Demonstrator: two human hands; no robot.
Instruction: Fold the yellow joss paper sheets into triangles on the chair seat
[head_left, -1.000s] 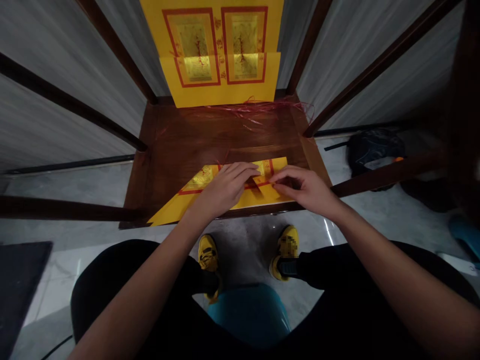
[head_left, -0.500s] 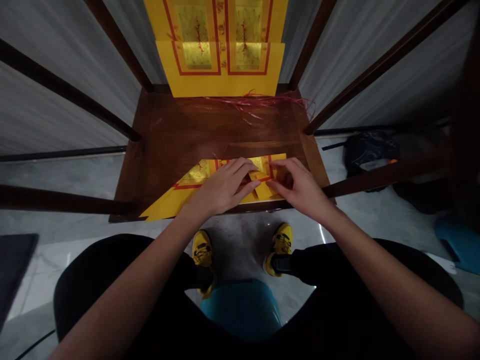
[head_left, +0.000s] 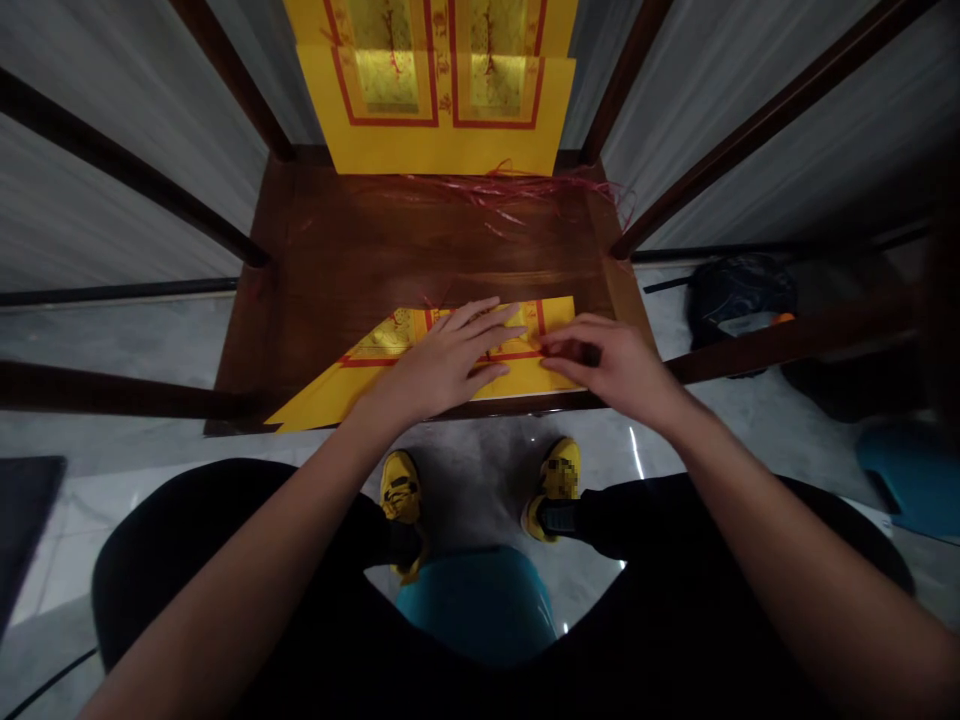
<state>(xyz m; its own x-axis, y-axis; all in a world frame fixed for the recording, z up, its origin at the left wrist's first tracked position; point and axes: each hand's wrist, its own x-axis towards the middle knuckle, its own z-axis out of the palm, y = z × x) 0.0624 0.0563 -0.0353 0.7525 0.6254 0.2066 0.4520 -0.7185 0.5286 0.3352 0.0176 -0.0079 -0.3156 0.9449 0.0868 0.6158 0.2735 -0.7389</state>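
Observation:
A yellow paper with red borders and gold panels lies along the near edge of the brown wooden board; its left end is folded into a slanting point. My left hand rests flat on the paper's middle with fingers spread. At the paper's right part, my right hand has its thumb and fingertips closed on the paper. At the board's far edge lies a stack of similar yellow sheets, printed in red and gold.
Loose pink-red strings lie by the stack. Dark wooden bars flank the board on both sides. Below are yellow shoes and a blue stool. A dark bag sits on the floor at right.
The raised flap between my hands now lies flatter. My left fingers have spread over the paper, and my right hand has shifted slightly right. The view has tilted a little.

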